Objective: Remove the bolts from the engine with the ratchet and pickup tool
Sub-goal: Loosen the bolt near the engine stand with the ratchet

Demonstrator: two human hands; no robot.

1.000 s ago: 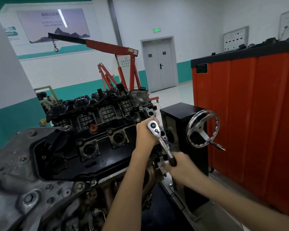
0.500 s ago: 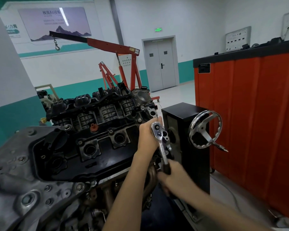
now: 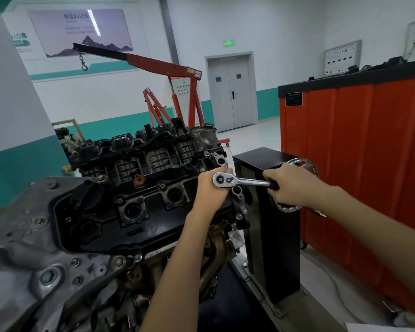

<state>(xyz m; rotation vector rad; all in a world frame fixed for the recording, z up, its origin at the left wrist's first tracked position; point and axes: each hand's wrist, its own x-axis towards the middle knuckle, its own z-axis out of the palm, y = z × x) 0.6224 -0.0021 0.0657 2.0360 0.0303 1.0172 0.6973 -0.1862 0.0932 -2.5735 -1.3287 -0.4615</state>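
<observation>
Right hand [image 3: 290, 185] around shiny chrome ratchet [image 3: 240, 181]

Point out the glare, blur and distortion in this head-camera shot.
Head view: a ceiling-light streak glares across the wall poster; the chrome ratchet glints but is sharp, like the left hand and right hand holding it; the engine softens toward the lower-left corner; wide-angle distortion bows the red cabinet.
</observation>
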